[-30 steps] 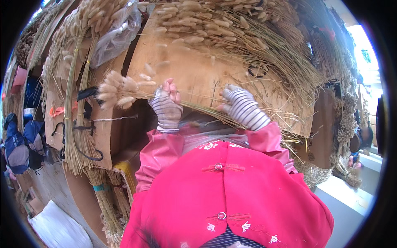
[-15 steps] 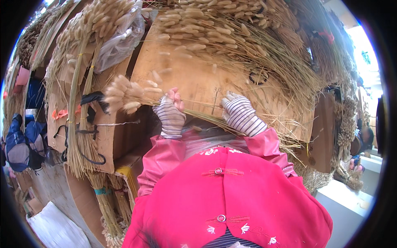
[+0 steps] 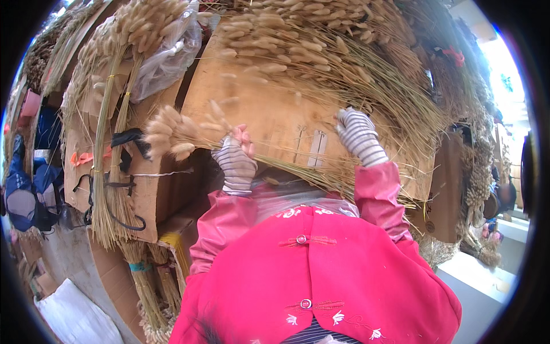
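Note:
My left hand [image 3: 238, 160], in a striped fingerless glove, is closed around a small bunch of dried bunny tail grass [image 3: 172, 131]. Its fluffy cream heads point left, and its thin stems run right along the front edge of a wooden board [image 3: 258, 109]. My right hand [image 3: 361, 137], gloved alike, is over the board's right part, at the lower edge of a big pile of the same grass [image 3: 303, 49]. Its fingers are curled together; what they hold, if anything, is hidden.
Two tied grass bundles [image 3: 109, 155] hang at the left beside a clear plastic bag [image 3: 172, 57]. Cardboard boxes [image 3: 166, 183] stand below them, with more tied bundles [image 3: 143, 281]. Loose stems stick out over the board's front right edge. A white sack [image 3: 80, 315] lies lower left.
My right hand has moved up and to the right, away from the stems at the board's front edge, and now covers a black loop seen before. My left hand has stayed put with its bunch.

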{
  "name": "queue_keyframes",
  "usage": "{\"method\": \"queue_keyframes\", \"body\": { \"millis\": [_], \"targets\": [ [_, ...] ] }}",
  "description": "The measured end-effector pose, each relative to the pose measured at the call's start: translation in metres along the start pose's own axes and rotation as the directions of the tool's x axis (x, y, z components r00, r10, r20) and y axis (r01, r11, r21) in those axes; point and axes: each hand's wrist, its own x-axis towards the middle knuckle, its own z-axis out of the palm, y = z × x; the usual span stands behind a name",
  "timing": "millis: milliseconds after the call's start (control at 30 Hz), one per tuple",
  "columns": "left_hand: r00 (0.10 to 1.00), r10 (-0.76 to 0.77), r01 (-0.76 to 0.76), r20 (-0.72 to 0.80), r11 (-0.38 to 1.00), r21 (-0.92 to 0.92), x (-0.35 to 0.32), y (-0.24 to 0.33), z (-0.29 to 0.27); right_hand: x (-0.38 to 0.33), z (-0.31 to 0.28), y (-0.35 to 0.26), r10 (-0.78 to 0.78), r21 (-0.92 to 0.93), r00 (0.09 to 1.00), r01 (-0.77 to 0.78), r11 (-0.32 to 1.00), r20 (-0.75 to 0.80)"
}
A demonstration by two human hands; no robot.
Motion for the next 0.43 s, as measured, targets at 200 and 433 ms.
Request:
{"method": "queue_keyframes", "body": {
  "millis": [200,433],
  "targets": [
    [0.971,0.037,-0.049,0.237,0.998,0.044,-0.009,0.005,0.001,0.023,-0.005,-0.045,-0.182,0.203,0.959,0.227,0.952,-0.217],
    [0.899,0.309,-0.392,0.310,0.884,0.254,-0.033,0.011,0.020,0.019,-0.032,-0.131,-0.498,0.416,0.713,0.696,0.586,-0.492]
  ]
}}
